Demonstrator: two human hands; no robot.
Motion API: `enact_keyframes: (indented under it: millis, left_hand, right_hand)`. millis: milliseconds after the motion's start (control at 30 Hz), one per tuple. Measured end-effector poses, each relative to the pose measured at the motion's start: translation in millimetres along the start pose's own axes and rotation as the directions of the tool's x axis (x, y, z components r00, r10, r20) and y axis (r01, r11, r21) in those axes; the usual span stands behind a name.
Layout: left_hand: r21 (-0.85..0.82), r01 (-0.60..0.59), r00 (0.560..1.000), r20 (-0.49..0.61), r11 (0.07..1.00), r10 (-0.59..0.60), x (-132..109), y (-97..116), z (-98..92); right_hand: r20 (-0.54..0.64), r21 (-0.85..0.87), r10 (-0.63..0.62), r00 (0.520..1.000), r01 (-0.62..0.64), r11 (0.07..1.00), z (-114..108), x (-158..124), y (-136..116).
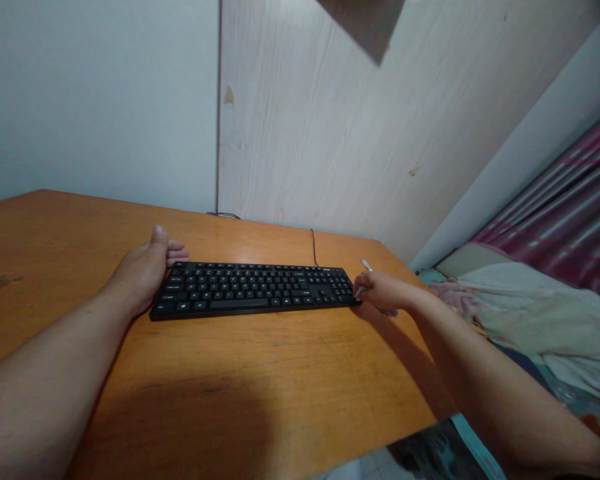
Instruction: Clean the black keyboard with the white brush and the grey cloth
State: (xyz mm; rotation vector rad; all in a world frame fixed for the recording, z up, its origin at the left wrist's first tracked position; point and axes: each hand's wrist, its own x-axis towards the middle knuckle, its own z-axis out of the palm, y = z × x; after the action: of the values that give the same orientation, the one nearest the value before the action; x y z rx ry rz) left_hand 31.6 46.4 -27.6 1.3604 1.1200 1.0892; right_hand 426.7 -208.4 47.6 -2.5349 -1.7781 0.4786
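A black keyboard (250, 287) lies flat on the wooden table, its keys facing up and its long front edge towards me. My left hand (153, 263) rests at the keyboard's left end, thumb raised and fingers stretched out behind its far corner. At the opposite end, my right hand (375, 290) has its fingers curled in a pinch beside the number keys. A small pale bit shows at those fingertips, too small to name. Just behind this hand, a thin white-ended stick (366, 265) pokes out; whether the hand holds it is unclear.
The keyboard's cable (313, 247) runs back over the wooden table (260, 367) towards the panelled wall. Another dark cord (225, 215) lies at the back edge. A thin object (0, 285) lies far left. To the right are rumpled bedding (530, 320) and a striped curtain (570, 200).
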Motion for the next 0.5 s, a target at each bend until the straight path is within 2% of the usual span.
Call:
enact_keyframes:
  millis: [133, 233, 367, 500]
  left_hand:
    - [0.004, -0.001, 1.000, 0.003, 1.000, 0.001, -1.9, 2.6, -0.4]
    - [0.017, -0.003, 1.000, -0.009, 1.000, 0.003, -2.1, 3.3, -0.1]
    - [0.007, -0.001, 1.000, -0.011, 1.000, 0.001, -2.2, 4.2, 0.9]
    - [0.012, 0.004, 1.000, -0.014, 1.000, -0.004, -4.3, 6.6, 1.9]
  right_hand:
    - [0.004, 0.090, 0.008, 1.000, -0.009, 0.996, 6.5, -7.0, 8.2]
    - [0.010, 0.268, -0.010, 1.000, 0.007, 0.963, 7.9, -11.9, 12.2]
    - [0.030, 0.536, -0.011, 0.999, -0.007, 0.844, 6.5, -20.5, 8.9]
    - [0.094, 0.702, -0.005, 0.996, -0.063, 0.709, 7.5, -28.2, -0.5]
